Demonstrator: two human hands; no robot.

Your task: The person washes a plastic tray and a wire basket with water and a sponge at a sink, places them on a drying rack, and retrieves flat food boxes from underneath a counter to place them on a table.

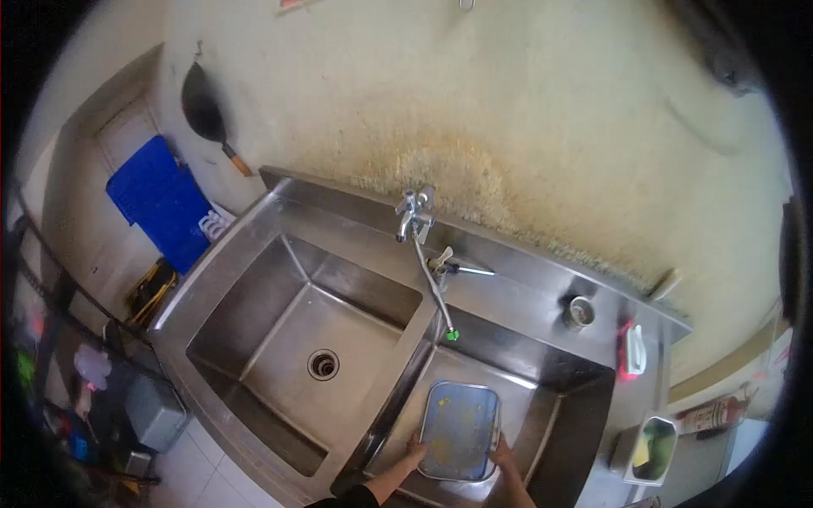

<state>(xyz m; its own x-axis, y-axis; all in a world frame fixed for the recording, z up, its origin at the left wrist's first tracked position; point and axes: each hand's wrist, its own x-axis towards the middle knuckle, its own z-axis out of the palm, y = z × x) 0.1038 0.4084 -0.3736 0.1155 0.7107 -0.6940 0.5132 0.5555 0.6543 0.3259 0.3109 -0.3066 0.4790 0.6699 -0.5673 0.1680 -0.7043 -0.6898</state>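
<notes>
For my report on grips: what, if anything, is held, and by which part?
The grey rectangular metal-looking tray, by its opposite side rims: left hand on one, right hand on the other.

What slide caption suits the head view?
Left hand and right hand hold a rectangular blue-grey tray in a stainless-steel double sink.

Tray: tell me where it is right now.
In the head view, the tray is low and just right of centre, within the right-hand basin, below the green-tipped spout and between the left hand and the right hand.
</notes>
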